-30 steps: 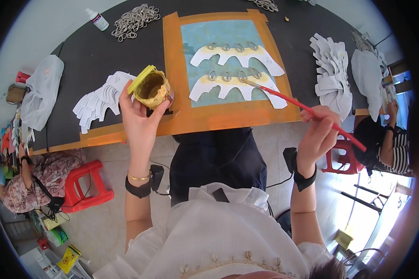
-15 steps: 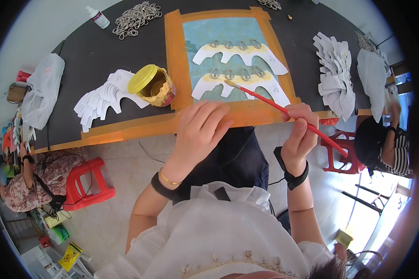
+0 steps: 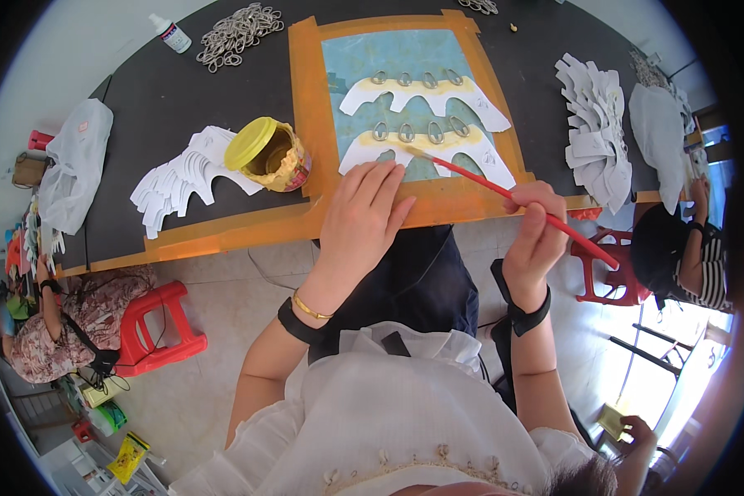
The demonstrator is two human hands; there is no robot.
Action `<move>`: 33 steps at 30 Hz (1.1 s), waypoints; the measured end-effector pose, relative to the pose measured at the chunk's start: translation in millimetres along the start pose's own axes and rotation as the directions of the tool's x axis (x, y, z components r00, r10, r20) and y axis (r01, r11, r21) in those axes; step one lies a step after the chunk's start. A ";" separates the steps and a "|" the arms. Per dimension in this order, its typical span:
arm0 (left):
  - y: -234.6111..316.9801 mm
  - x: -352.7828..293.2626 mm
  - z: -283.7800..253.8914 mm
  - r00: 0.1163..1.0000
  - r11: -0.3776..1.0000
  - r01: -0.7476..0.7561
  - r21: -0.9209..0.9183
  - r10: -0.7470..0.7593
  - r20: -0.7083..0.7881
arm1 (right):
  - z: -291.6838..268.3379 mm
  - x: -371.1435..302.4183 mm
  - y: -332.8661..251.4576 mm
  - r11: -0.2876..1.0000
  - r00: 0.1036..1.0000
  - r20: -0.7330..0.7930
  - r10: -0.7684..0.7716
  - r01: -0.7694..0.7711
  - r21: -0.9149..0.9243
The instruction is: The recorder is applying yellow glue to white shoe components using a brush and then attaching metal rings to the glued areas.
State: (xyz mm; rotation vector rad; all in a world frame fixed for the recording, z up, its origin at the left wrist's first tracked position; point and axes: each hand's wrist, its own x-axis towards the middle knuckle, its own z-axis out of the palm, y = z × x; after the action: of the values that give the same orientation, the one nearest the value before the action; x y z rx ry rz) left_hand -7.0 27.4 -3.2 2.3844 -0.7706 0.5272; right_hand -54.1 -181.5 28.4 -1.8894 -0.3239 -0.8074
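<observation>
My right hand is closed round a red-handled paintbrush, whose bristles reach the lower edge of the nearer white scalloped piece. My left hand lies palm down with its fingers stretched out, the fingertips at that piece's near edge. A second white scalloped piece lies beyond it. Both carry yellowish glue along the upper edge, with several oval metal rings set in a row there. Under them is a blue sheet framed by orange tape.
An open glue tin with a yellow lid stands left of the sheet. White pieces are stacked at left and right. Beyond are a ring pile and a bottle. People sit by red stools on both sides.
My left hand has moved forward and slightly right, up to the nearer piece's edge. The brush stays in my right hand, with its tip slightly farther right on the piece.
</observation>
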 end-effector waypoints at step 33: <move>2.8 -1.4 -1.2 0.999 1.000 0.027 -0.007 -0.027 0.024 | 1.7 -9.3 -7.4 0.997 0.996 0.071 -0.058 0.062 -0.055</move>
State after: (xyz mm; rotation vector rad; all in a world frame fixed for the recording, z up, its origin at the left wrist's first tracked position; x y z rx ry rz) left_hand -10.0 26.9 -1.9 2.3948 -0.7484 0.4847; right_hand -64.4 -175.5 27.1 -1.9722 -0.4064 -0.7992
